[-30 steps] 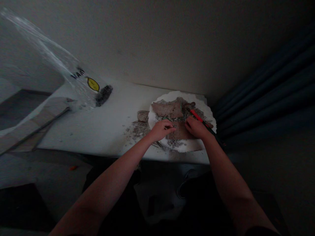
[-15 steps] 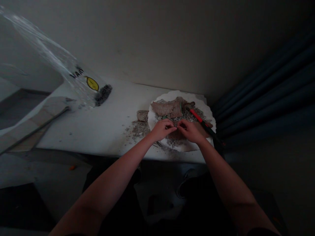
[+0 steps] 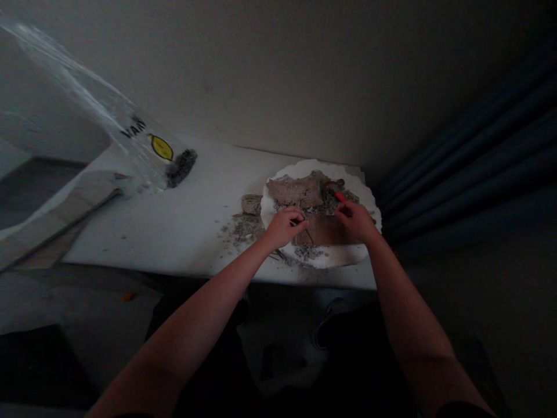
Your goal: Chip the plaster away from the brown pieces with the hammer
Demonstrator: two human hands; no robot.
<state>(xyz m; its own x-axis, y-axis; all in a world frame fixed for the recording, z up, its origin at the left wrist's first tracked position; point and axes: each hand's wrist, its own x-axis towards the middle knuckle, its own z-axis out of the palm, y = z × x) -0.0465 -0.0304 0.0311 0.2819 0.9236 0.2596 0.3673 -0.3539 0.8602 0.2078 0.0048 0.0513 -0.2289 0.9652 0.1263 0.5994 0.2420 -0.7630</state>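
My left hand (image 3: 284,227) is closed in a pinch over the left part of a scalloped white plate (image 3: 372,200); whatever lies between its fingertips is too small to name. A thin dark line shows just below those fingertips. My right hand (image 3: 357,222) has curled fingers above the plate's right side, covering most of a tool with a red handle (image 3: 339,197). What it grips, if anything, is hidden. Between and below the hands lies a flat brown textured slab (image 3: 324,230). Another cracked, mesh-patterned brown piece (image 3: 296,190) rests behind, among grey crumbs (image 3: 308,252).
Loose grey grit (image 3: 246,228) and a small brown chunk (image 3: 251,204) lie left of the plate on the white table (image 3: 174,232). A clear plastic bag (image 3: 145,154) with dark granules stands farther left, near a dark rod (image 3: 82,217). A dark curtain (image 3: 474,157) hangs at right.
My right hand has parted from my left hand and moved right, over the red-handled tool. My left hand stays nearly in place. More of the front brown slab shows.
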